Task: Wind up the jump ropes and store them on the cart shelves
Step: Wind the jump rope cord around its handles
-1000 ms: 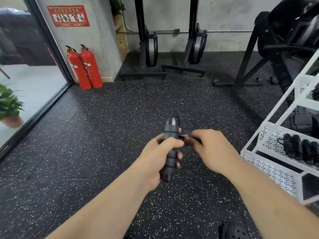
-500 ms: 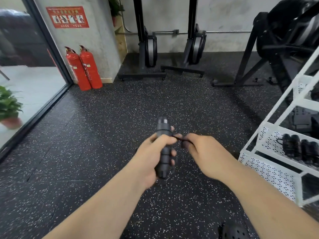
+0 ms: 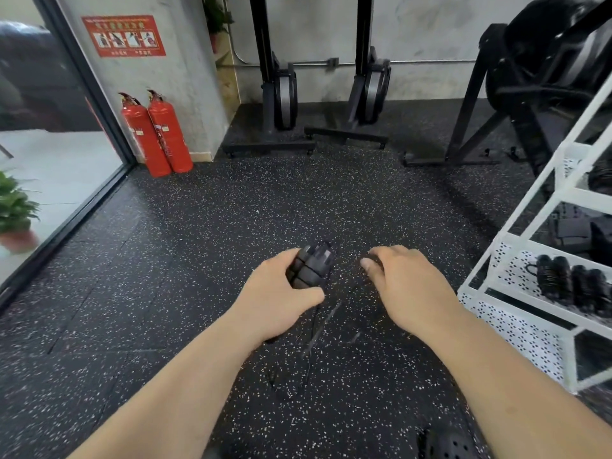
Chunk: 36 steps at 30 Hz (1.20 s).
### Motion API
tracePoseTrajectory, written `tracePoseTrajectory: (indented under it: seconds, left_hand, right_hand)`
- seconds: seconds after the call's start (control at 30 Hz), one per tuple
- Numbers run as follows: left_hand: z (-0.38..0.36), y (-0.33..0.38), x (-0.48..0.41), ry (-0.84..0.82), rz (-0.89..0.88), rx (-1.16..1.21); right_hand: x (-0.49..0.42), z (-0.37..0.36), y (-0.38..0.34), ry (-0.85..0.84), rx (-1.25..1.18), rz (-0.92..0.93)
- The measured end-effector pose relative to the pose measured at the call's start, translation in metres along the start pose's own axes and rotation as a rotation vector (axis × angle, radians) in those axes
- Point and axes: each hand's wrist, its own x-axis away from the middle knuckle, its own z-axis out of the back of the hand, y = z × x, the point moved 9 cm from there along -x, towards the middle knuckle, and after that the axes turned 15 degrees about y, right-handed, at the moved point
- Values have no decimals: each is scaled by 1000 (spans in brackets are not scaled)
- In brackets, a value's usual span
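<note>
Head view, single entry.

1. The left grip (image 3: 281, 301), lower centre of the frame, is closed around the jump rope handles (image 3: 311, 268). The thumb lies across their lower part and the fingers are wrapped behind.
2. The jump rope handles are a black ribbed bundle, held above the floor (image 3: 198, 233) at frame centre, with the top end tilted away from the camera.
3. The rope cord (image 3: 323, 326) shows as thin dark blurred streaks below the handles, between the two forearms. Where its ends run cannot be made out.
4. The right grip (image 3: 405, 289), right of centre, is apart from the handles, back of the hand up and fingers curled downward. Something dark sits under the fingertips, and whether the grip holds it cannot be told.
5. The cart (image 3: 516, 332), at the right edge, has a white frame and perforated shelves. On one shelf lie wound jump ropes (image 3: 569, 283), black, side by side.
6. The floor is black rubber with white speckle.
7. Two fire extinguishers (image 3: 155, 134), red, stand upright at the upper left against a concrete wall, under a red sign (image 3: 124, 35).
8. A potted plant (image 3: 16, 210) is at the left edge, behind glass.
9. Two rowing machines (image 3: 278, 94) are stored upright at the top centre.
10. A black shoe (image 3: 447, 445) is at the bottom edge.
</note>
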Motion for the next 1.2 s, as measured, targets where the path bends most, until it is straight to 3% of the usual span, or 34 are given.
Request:
tracePoseTrajectory:
  seconds: [0.13, 0.2, 0.3, 0.4, 0.5, 0.73, 0.83, 0.97, 1.2]
  left_hand:
    - [10, 20, 7, 89, -334, -313]
    - [6, 24, 9, 44, -374, -253]
    - [-4, 29, 12, -101, -340, 20]
    - [-4, 27, 7, -110, -214, 260]
    - [0, 15, -2, -83, 25, 606]
    - [-39, 8, 11, -53, 452, 1195]
    - [-51, 2, 9, -41, 557, 1313]
    - [-53, -3, 0, -53, 560, 1390]
    - [-53, -20, -6, 4, 676, 1415]
  right_hand:
    - [-5, 16, -8, 76, -269, 12]
    - [-4, 23, -21, 74, -470, 54]
    - [1, 22, -31, -12, -701, 1]
    - [-1, 28, -30, 28, -823, -72]
    - [-7, 45, -25, 187, -681, -12]
    - [11, 34, -52, 294, -614, -64]
    - [25, 29, -60, 361, -658, -117]
    - [30, 28, -54, 384, -703, -195]
    - [40, 5, -75, 106, -703, -114]
